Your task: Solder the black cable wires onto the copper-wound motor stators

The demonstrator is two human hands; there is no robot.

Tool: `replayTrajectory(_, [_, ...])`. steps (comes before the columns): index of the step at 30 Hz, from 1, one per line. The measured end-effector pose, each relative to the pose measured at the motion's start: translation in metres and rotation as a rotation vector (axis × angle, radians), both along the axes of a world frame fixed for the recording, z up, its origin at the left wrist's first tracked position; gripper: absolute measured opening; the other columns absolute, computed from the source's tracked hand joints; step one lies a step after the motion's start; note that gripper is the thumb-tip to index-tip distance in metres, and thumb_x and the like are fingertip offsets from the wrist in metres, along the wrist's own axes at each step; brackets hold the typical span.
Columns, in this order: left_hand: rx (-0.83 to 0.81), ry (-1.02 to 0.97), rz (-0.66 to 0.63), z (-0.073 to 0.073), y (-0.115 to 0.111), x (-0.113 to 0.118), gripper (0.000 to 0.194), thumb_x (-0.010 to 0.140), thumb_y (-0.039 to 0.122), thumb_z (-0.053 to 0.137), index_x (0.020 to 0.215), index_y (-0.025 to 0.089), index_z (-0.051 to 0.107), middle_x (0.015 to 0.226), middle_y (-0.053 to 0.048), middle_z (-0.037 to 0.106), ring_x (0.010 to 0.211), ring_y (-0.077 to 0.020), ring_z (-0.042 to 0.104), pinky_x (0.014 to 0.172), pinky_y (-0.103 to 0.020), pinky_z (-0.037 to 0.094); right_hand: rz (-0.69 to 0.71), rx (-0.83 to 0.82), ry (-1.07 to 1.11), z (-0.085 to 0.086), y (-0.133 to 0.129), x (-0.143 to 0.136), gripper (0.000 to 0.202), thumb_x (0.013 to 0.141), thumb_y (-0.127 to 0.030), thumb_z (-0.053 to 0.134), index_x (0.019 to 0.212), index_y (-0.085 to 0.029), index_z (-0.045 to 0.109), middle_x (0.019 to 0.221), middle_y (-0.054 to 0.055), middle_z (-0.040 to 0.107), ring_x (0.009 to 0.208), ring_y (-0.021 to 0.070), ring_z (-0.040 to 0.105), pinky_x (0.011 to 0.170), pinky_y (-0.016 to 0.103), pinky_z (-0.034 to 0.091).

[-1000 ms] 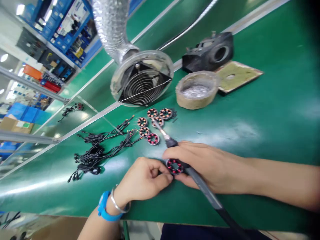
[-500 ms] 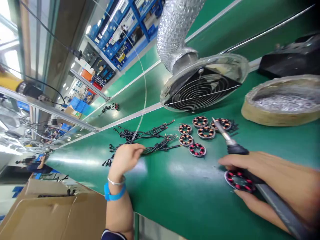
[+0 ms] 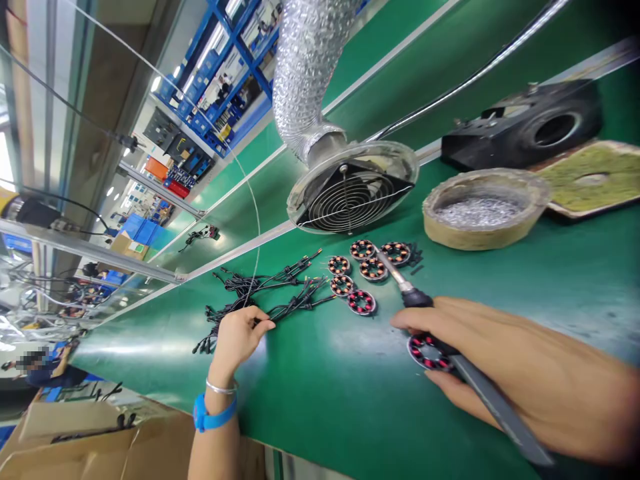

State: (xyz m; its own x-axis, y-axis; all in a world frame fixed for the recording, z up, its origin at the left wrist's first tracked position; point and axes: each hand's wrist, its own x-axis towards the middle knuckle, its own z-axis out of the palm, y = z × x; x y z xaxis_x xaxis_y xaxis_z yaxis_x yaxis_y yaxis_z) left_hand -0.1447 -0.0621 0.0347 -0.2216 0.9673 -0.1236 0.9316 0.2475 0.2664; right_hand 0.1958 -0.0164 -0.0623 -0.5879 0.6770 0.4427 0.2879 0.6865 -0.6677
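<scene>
- A factory workshop
- Soldering iron [image 3: 483, 390], coil rings [image 3: 361, 293] and black cables [image 3: 293, 305] at a long green workbench [image 3: 310, 393]
- Extractor fan [image 3: 353, 203] on a foil duct [image 3: 307, 80]
- Blue storage racks [image 3: 240, 44] beyond
- A co-worker [image 3: 44, 375] farther along

A: Which unit terminates the silver, corrugated foil duct [image 3: 310, 73]?
B: A round, translucent-rimmed fan hood [image 3: 353, 192], metal-grilled.
A: Other items?
B: Blue, metal-framed shelving [image 3: 240, 46], upper left; a brown cardboard box [image 3: 163, 443], lower-left corner.
</scene>
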Motion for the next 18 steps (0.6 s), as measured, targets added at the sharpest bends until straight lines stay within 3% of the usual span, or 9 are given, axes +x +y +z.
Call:
replayTrajectory(3, [0.012, -0.127, 0.061, 0.007, -0.001, -0.013, 0.031, 0.076, 0.046, 0.067, 0.071, 0.015, 0.064, 0.046, 0.007, 0.032, 0.045, -0.0087, 0.028, 0.049, -0.022, 0.023, 0.082, -0.003, -0.038, 0.004, 0.002, 0.001, 0.041, 0.08, -0.014, 0.051, 0.119, -0.028, 0.049, 0.089, 0.007, 0.062, 0.077, 0.0243, 0.064, 0.063, 0.036, 0.056])
replayTrajectory(6, [0.064, -0.233, 0.097, 0.014, -0.001, -0.023, 0.039, 0.08, 0.054, 0.057, 0.076, 0.015, 0.059, 0.051, 0.008, 0.026, 0.048, -0.0081, 0.024, 0.049, -0.022, 0.022, 0.088, 0.002, -0.057, 0.005, 0.003, 0.001, 0.041, 0.081, -0.014, 0.05, 0.12, -0.026, 0.047, 0.09, 0.007, 0.061, 0.077, 0.0243, 0.064, 0.063, 0.037, 0.056])
replayTrajectory(10, [0.007, -0.288, 0.081, 0.013, 0.002, -0.017, 0.047, 0.08, 0.06, 0.052, 0.078, 0.014, 0.06, 0.053, 0.007, 0.031, 0.049, -0.0079, 0.025, 0.049, -0.022, 0.022, 0.071, 0.016, -0.042, 0.004, 0.003, 0.0, 0.041, 0.08, -0.015, 0.051, 0.121, -0.025, 0.049, 0.09, 0.006, 0.062, 0.077, 0.0241, 0.065, 0.062, 0.036, 0.056])
replayTrajectory(14, [-0.213, -0.259, -0.037, 0.008, 0.005, 0.005, 0.035, 0.076, 0.047, 0.063, 0.072, 0.013, 0.067, 0.049, 0.006, 0.038, 0.047, -0.0081, 0.03, 0.049, -0.022, 0.022, 0.085, 0.006, -0.043, 0.004, 0.002, 0.002, 0.04, 0.081, -0.016, 0.051, 0.119, -0.025, 0.051, 0.089, 0.006, 0.061, 0.076, 0.0232, 0.064, 0.063, 0.035, 0.055])
replayTrajectory(18, [-0.183, -0.171, -0.089, 0.003, 0.014, 0.024, 0.027, 0.082, 0.039, 0.057, 0.069, 0.016, 0.062, 0.051, 0.006, 0.039, 0.05, -0.0093, 0.031, 0.051, -0.024, 0.021, 0.1, -0.01, -0.095, 0.006, 0.002, 0.003, 0.039, 0.082, -0.017, 0.051, 0.121, -0.024, 0.048, 0.09, 0.007, 0.059, 0.077, 0.0239, 0.063, 0.064, 0.037, 0.056])
